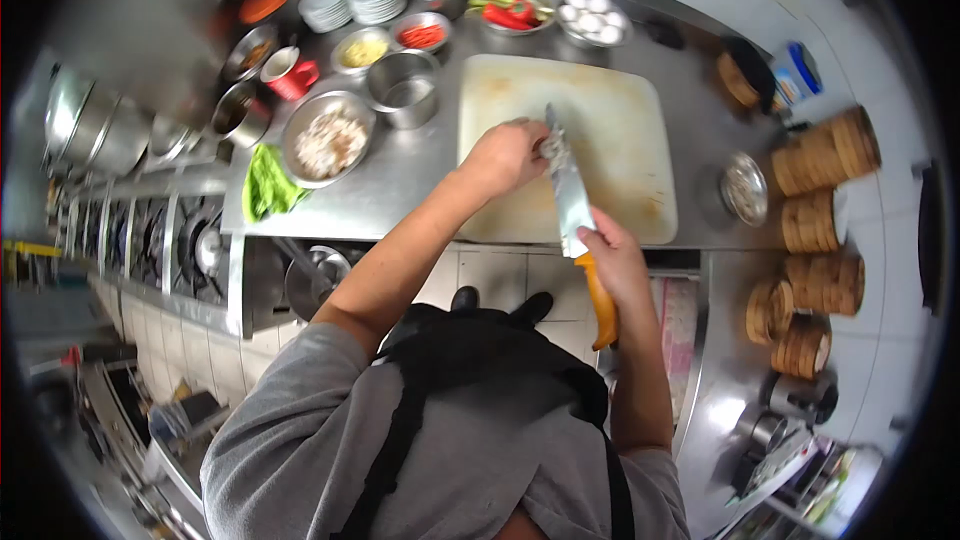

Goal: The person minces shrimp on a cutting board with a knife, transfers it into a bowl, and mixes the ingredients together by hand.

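My right hand (612,248) grips a chef's knife (572,202) by its orange-yellow handle and the base of the blade. The blade points away from me over a white cutting board (635,130). Small greyish-white chopped bits (556,152) cling to the blade near its tip. My left hand (510,155) is beside those bits with its fingers curled together against the blade. What is between its fingertips is hidden.
Left of the board are an empty-looking metal pot (403,90), a bowl of pale chopped food (330,140) and a green cloth (270,185). Behind it stand a vegetable bowl (512,10) and an egg bowl (592,18). Right are a small metal bowl (744,188) and bamboo steamers (826,152).
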A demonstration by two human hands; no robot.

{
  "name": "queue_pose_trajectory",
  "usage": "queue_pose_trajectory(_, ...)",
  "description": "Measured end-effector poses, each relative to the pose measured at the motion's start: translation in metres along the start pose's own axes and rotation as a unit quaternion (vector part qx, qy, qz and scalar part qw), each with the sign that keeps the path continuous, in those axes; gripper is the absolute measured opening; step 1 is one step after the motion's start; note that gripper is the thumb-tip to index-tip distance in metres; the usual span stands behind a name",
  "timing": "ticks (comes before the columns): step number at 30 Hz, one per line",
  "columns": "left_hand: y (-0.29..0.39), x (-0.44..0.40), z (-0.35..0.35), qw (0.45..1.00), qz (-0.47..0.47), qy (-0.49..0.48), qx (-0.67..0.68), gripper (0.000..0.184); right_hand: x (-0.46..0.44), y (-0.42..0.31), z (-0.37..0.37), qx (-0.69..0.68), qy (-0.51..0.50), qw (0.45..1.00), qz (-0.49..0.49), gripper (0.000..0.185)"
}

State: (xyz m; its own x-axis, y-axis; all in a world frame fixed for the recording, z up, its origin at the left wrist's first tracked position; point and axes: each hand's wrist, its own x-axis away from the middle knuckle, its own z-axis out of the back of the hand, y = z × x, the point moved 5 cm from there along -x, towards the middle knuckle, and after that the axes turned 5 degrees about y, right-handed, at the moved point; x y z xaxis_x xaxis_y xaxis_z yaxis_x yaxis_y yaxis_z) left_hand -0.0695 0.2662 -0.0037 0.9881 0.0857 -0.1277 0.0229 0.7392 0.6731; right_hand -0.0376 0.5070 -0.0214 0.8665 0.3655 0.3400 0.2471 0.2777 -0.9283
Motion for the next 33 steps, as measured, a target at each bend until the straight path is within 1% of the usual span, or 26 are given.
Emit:
queue_pose_trajectory(1,-0.001,0.003,0.02,0.999,-0.019,0.04,0.005,0.04,-0.004,-0.012,-0.009,-0.02,-0.014,1.0,0.004,0.041)
queue_pose_trajectory(2,0.0,0.008,0.042,0.996,-0.042,0.079,0.008,0.04,-0.006,-0.032,-0.022,-0.009,-0.03,0.999,0.043,0.041)
queue_pose_trajectory(4,-0.007,0.024,0.095,0.985,-0.039,0.167,-0.008,0.041,-0.015,-0.072,-0.05,0.037,-0.047,0.989,0.138,0.042)
queue_pose_trajectory(5,-0.012,0.035,0.123,0.977,-0.038,0.208,-0.022,0.042,-0.021,-0.087,-0.067,0.038,-0.056,0.988,0.139,0.042)
queue_pose_trajectory(7,-0.02,0.06,0.175,0.963,0.011,0.267,-0.025,0.043,-0.031,-0.119,-0.11,0.087,-0.105,0.972,0.191,0.044)
queue_pose_trajectory(9,-0.04,0.084,0.213,0.948,0.027,0.311,-0.066,0.044,-0.033,-0.143,-0.153,0.167,-0.082,0.953,0.24,0.041)
queue_pose_trajectory(10,-0.057,0.095,0.225,0.938,0.038,0.332,-0.095,0.046,-0.033,-0.153,-0.175,0.226,-0.078,0.934,0.266,0.037)
queue_pose_trajectory(11,-0.08,0.106,0.231,0.94,0.067,0.307,-0.129,0.047,-0.031,-0.159,-0.194,0.313,-0.039,0.879,0.358,0.034)
queue_pose_trajectory(13,-0.136,0.132,0.226,0.936,0.12,0.181,-0.278,0.046,-0.045,-0.144,-0.233,0.405,-0.052,0.783,0.469,0.031)
queue_pose_trajectory(14,-0.145,0.146,0.225,0.934,0.124,0.184,-0.281,0.046,-0.05,-0.137,-0.242,0.402,-0.057,0.782,0.472,0.031)
queue_pose_trajectory(16,-0.162,0.171,0.225,0.912,0.219,0.186,-0.291,0.044,-0.055,-0.129,-0.257,0.441,-0.069,0.743,0.498,0.029)
queue_pose_trajectory(17,-0.165,0.175,0.224,0.912,0.223,0.187,-0.29,0.044,-0.054,-0.131,-0.258,0.442,-0.073,0.742,0.499,0.029)
queue_pose_trajectory(19,-0.16,0.186,0.227,0.906,0.157,0.302,-0.252,0.041,-0.051,-0.137,-0.253,0.404,-0.058,0.781,0.472,0.028)
queue_pose_trajectory(20,-0.16,0.184,0.226,0.904,0.148,0.331,-0.227,0.04,-0.054,-0.139,-0.253,0.404,-0.085,0.806,0.425,0.031)
queue_pose_trajectory(21,-0.159,0.181,0.224,0.901,0.149,0.338,-0.228,0.04,-0.054,-0.142,-0.255,0.405,-0.086,0.802,0.431,0.031)
queue_pose_trajectory(23,-0.142,0.17,0.22,0.894,0.043,0.39,-0.218,0.038,-0.063,-0.134,-0.256,0.372,-0.123,0.862,0.321,0.039)
queue_pose_trajectory(24,-0.127,0.159,0.213,0.893,0.002,0.397,-0.209,0.036,-0.072,-0.126,-0.258,0.372,-0.117,0.862,0.323,0.039)
queue_pose_trajectory(25,-0.122,0.153,0.212,0.893,0.001,0.393,-0.218,0.033,-0.086,-0.107,-0.265,0.289,-0.18,0.9,0.273,0.043)
queue_pose_trajectory(26,-0.126,0.15,0.21,0.892,0.007,0.399,-0.214,0.027,-0.092,-0.095,-0.267,0.201,-0.24,0.924,0.218,0.047)
queue_pose_trajectory(27,-0.135,0.146,0.208,0.891,0.013,0.404,-0.209,0.022,-0.088,-0.1,-0.261,0.2,-0.233,0.927,0.216,0.047)
queue_pose_trajectory(29,-0.16,0.144,0.208,0.885,0.057,0.397,-0.236,0.02,-0.081,-0.103,-0.25,0.174,-0.234,0.941,0.171,0.048)
queue_pose_trajectory(30,-0.169,0.146,0.208,0.872,0.089,0.384,-0.291,0.02,-0.082,-0.1,-0.243,0.171,-0.228,0.944,0.169,0.048)
queue_pose_trajectory(32,-0.179,0.147,0.211,0.863,0.097,0.397,-0.296,0.021,-0.088,-0.098,-0.221,0.211,-0.177,0.936,0.219,0.045)
queue_pose_trajectory(33,-0.168,0.145,0.214,0.862,0.097,0.404,-0.289,0.021,-0.085,-0.1,-0.209,0.21,-0.171,0.938,0.215,0.045)
